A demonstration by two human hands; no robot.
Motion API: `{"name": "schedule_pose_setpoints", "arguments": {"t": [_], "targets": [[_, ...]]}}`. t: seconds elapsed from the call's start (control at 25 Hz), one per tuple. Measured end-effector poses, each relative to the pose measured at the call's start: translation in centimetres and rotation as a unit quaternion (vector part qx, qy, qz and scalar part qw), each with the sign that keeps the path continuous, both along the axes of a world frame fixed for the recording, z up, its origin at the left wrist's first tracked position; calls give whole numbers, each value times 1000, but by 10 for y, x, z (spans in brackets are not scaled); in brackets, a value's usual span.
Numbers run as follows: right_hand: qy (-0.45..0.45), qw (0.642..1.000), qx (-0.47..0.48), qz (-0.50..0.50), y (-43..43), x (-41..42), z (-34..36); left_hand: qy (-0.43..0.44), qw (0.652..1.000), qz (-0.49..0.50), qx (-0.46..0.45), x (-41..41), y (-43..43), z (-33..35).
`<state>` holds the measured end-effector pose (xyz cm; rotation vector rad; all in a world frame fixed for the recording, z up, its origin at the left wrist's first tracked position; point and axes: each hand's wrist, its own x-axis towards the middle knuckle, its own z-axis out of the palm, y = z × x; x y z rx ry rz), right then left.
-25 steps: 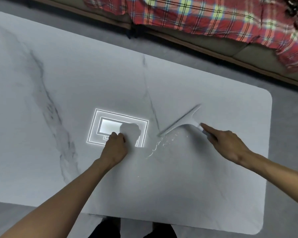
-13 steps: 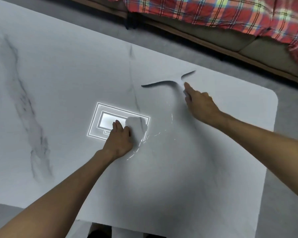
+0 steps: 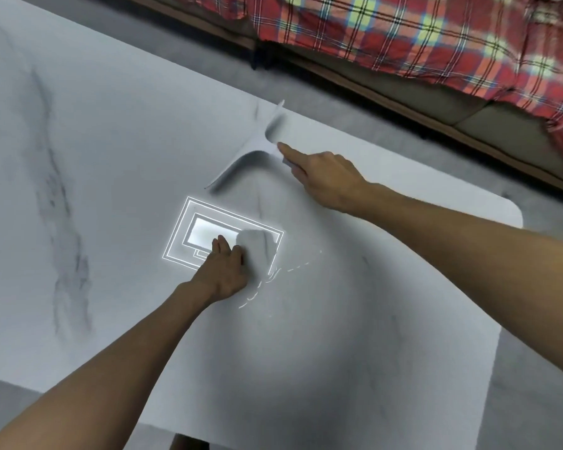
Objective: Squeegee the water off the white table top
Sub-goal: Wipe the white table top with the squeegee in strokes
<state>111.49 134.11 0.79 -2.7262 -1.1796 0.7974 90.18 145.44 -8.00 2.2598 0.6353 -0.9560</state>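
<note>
A white marble-look table top (image 3: pixel 117 164) fills the view. My right hand (image 3: pixel 325 180) grips the handle of a white squeegee (image 3: pixel 254 151), index finger stretched along it; the motion-blurred blade runs diagonally near the table's far edge. Thin streaks of water (image 3: pixel 267 280) glint just right of my left hand (image 3: pixel 225 271), which rests on the table with fingers curled, holding nothing, over a bright rectangular light reflection (image 3: pixel 208 235).
Beyond the far table edge stands a sofa (image 3: pixel 501 125) draped with a red plaid blanket (image 3: pixel 403 37). Grey floor (image 3: pixel 540 401) shows past the rounded right corners of the table. Dark veins (image 3: pixel 62 254) run down the table's left part.
My right hand swung the squeegee away from the water near the middle toward the table's far edge, and its blade turned. My left hand stayed in place on the table.
</note>
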Motion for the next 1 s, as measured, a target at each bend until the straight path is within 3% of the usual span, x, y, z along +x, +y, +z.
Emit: {"name": "schedule_pose_setpoints", "arguments": {"t": [0.08, 0.2, 0.6, 0.8, 1.0], "targets": [[-15, 999, -16, 32, 35, 10, -16, -1, 1000, -1, 1, -1, 1, -4], [1, 999, -40, 22, 22, 11, -30, -13, 1000, -4, -1, -5, 3, -8], [73, 974, -141, -161, -221, -75, 27, -7, 1000, -24, -10, 1, -17, 0], [29, 968, -55, -242, -187, -13, 29, 1, 999, -44, -7, 10, -34, 1], [78, 904, -13, -420, -134, 46, -4, 13, 999, -44, -1, 9, -32, -7]]}}
